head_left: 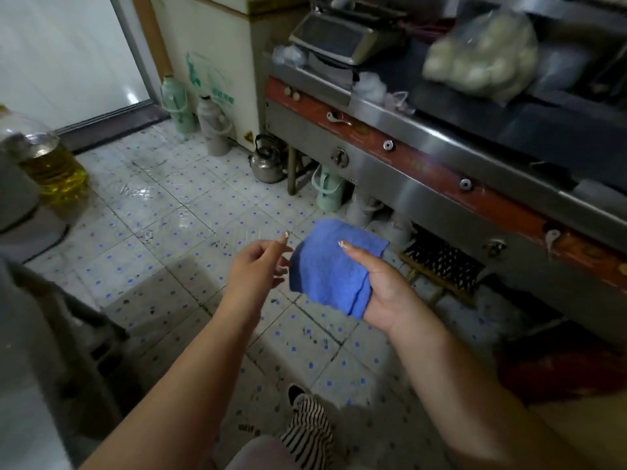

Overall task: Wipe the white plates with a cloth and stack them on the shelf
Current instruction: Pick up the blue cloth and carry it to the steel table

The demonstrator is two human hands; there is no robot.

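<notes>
A folded blue cloth [334, 266] lies across the palm of my right hand [383, 290], with the thumb laid over its top and the fingers under it. My left hand [261, 266] hovers just left of the cloth with relaxed fingers, holding nothing; its fingertips are close to the cloth's left edge. Both hands are above the tiled floor. No white plates and no shelf show in this view.
A steel stove counter [424, 144] runs along the right, bearing a scale [342, 35] and a bag of white buns [481, 59]. A kettle [266, 161] and thermos flasks [176, 103] stand on the floor by a white freezer [217, 56]. An oil jug [51, 164] sits at left.
</notes>
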